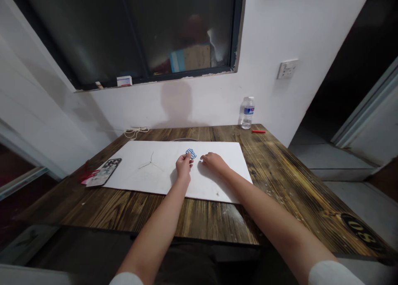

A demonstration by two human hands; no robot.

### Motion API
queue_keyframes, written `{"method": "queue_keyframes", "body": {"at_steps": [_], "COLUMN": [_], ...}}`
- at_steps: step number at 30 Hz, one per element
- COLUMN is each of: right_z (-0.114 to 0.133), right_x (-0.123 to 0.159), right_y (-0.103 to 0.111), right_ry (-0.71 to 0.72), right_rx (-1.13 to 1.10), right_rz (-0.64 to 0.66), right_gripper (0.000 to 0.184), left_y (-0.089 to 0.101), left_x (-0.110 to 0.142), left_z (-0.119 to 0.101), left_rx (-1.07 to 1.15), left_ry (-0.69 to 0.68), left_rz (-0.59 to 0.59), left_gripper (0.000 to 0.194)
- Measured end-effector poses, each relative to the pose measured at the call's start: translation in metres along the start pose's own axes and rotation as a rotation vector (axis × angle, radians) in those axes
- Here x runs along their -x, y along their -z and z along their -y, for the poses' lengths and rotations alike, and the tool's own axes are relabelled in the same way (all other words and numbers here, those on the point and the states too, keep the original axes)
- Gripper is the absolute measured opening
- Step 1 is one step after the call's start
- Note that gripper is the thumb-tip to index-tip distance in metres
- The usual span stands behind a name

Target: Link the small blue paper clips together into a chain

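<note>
The left hand (184,167) is closed in a narrow pinch on a small blue-and-white card (191,153), held upright just above the white sheet (139,181). The right hand (214,163) lies palm-down on that sheet just beside the left, fingers lightly curled, holding nothing. The sheet rests on a dark wooden table (280,185). At nine o'clock, a smartphone (104,172) lies at the sheet's edge, over a red item (88,177). A coiled white cord (136,132) sits at ten o'clock, a plastic water bottle (248,113) at one o'clock, and a red stick (258,131) at two o'clock.
</note>
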State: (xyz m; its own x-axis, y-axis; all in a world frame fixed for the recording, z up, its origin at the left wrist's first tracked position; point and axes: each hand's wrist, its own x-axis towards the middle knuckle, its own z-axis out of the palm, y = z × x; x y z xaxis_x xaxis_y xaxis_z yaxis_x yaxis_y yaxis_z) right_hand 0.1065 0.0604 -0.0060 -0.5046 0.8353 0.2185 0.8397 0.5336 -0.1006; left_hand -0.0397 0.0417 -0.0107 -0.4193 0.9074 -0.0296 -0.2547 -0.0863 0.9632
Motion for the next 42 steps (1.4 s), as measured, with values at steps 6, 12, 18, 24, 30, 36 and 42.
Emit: {"method": "queue_keyframes", "body": {"at_steps": [6, 12, 18, 24, 30, 36, 42], "right_z": [0.0, 0.001, 0.004, 0.002, -0.002, -0.005, -0.017], "right_x": [0.0, 0.001, 0.003, 0.003, 0.003, 0.003, 0.002], "right_y": [0.001, 0.002, 0.004, 0.002, -0.002, -0.008, -0.013], "right_ry": [0.033, 0.046, -0.003, -0.051, 0.009, -0.002, -0.096], "right_rx": [0.019, 0.03, 0.01, 0.006, -0.03, -0.089, -0.384], "right_rz": [-0.003, -0.005, -0.001, -0.003, -0.045, -0.093, -0.396], "right_gripper": [0.028, 0.028, 0.032, 0.037, 0.04, 0.035, 0.031], "left_y": [0.0, 0.001, 0.0, 0.0, 0.0, 0.001, 0.0], "left_x": [-0.001, 0.0, -0.001, -0.001, -0.001, -0.001, 0.0], "left_z": [0.002, 0.001, 0.001, 0.001, 0.002, 0.002, 0.001], "left_rx": [-0.013, -0.02, -0.013, -0.015, -0.016, -0.008, -0.009], "left_ry": [-0.006, -0.012, -0.008, -0.003, -0.011, -0.009, 0.002], "left_rz": [-0.005, 0.006, 0.003, -0.002, 0.009, 0.007, -0.001], "left_gripper": [0.036, 0.034, 0.033, 0.029, 0.031, 0.031, 0.032]}}
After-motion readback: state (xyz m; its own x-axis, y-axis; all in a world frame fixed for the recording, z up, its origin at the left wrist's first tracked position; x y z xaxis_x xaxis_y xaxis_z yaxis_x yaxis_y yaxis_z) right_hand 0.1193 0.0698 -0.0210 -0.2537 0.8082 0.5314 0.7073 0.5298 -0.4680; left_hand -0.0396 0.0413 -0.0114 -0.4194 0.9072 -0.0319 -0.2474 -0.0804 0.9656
